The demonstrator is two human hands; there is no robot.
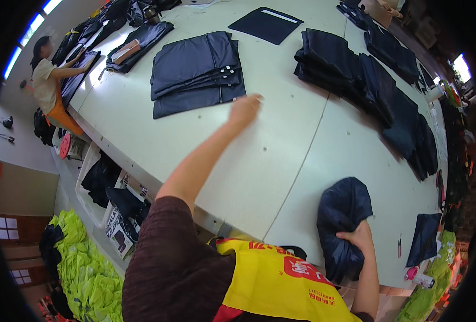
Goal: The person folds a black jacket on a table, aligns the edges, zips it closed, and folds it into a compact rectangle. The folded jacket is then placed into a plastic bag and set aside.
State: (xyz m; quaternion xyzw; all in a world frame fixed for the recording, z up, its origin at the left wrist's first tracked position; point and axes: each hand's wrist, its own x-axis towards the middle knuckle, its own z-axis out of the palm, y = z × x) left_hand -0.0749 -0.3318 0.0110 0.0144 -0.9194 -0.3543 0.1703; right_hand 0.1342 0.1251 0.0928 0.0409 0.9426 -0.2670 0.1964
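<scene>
My left arm stretches forward over the table. My left hand (245, 110) is at the near right corner of a stack of folded dark navy fabric pieces (195, 64). Its fingers look curled together and slightly blurred; what they hold, if anything, I cannot make out. Close to my body on the right, my right hand (360, 236) grips a bunched dark navy fabric piece (345, 204). The thumb lies across the cloth, and the other fingers are mostly hidden. The bundle rests at the table's near edge, rounded and folded over itself.
The pale table (265, 166) has a seam running across it. Long piles of dark fabric (350, 75) lie at the right, a flat dark piece (265, 25) at the back. A person (47, 80) works at the far left. Bright yellow-green fabric (85, 263) is heaped below left.
</scene>
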